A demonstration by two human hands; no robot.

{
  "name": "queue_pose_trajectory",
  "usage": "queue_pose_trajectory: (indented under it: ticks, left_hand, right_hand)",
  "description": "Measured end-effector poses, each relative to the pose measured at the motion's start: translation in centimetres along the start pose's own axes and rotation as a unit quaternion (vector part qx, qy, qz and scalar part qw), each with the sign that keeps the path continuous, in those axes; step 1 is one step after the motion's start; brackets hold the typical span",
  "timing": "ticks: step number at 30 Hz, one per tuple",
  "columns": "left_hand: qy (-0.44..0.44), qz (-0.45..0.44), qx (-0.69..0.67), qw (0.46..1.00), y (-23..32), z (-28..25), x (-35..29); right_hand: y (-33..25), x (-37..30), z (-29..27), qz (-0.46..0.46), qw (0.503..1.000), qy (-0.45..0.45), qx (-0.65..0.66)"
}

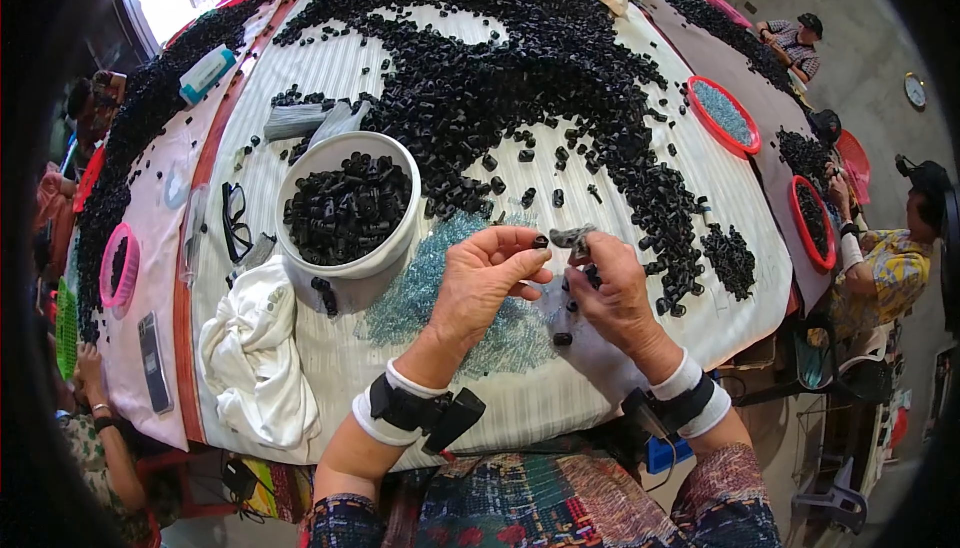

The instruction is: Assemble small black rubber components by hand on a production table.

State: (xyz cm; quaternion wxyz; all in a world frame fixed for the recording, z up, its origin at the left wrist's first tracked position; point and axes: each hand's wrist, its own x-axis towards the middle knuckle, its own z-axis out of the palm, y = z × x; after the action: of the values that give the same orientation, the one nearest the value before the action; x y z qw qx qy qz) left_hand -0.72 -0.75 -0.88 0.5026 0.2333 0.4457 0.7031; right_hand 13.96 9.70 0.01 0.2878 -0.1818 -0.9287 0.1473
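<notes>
In front of me my left hand (478, 286) is closed in a pinch, with a small black plastic part (540, 242) at its fingertips. Close to its right, my right hand (618, 293) is also closed. Its thumb and forefinger grip a crumpled grey piece (570, 237), perhaps cloth, and another dark part shows between its fingers. Beneath both hands spreads a heap of thin, clear bluish pieces (430, 298). Beyond them lies a large pile of black plastic parts (480, 98). To the left stands a white bucket (345, 270) filled with similar black parts.
A knotted white cloth (255, 358), eyeglasses (236, 223) and grey bundles (295, 121) lie left. A phone (155, 363) rests on the neighbouring pink-covered table. A small black heap (730, 260) sits right. Red-rimmed baskets (752, 148) and several people (880, 278) are around the tables.
</notes>
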Motion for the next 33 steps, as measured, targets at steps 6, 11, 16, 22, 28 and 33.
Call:
queue_pose_trajectory:
  ticks: [6,11,16,22,28,33]
  left_hand:
    - [-0.007,0.010,0.038,0.999,0.1,0.5,-0.4]
    - [-0.026,0.018,0.061,0.998,0.1,0.5,-0.4]
    - [-0.025,0.025,0.089,0.995,-0.1,0.5,-0.3]
    - [-0.025,0.037,0.112,0.993,-0.3,0.5,-0.4]
    - [-0.015,0.038,0.125,0.991,-0.2,0.6,-0.4]
    - [-0.005,0.047,0.100,0.994,-0.3,0.7,-0.5]
  right_hand:
    - [-1.2,1.7,-1.7,0.128,0.943,0.069,0.300]
    - [-1.7,2.2,-1.6,0.049,0.970,0.076,0.227]
    - [-1.5,2.1,-1.4,0.056,0.973,0.074,0.212]
    - [-1.6,1.9,-1.3,0.044,0.977,0.073,0.197]
    - [-1.2,1.3,0.0,0.074,0.959,0.104,0.254]
    - [-1.2,1.3,0.5,0.083,0.951,0.116,0.276]
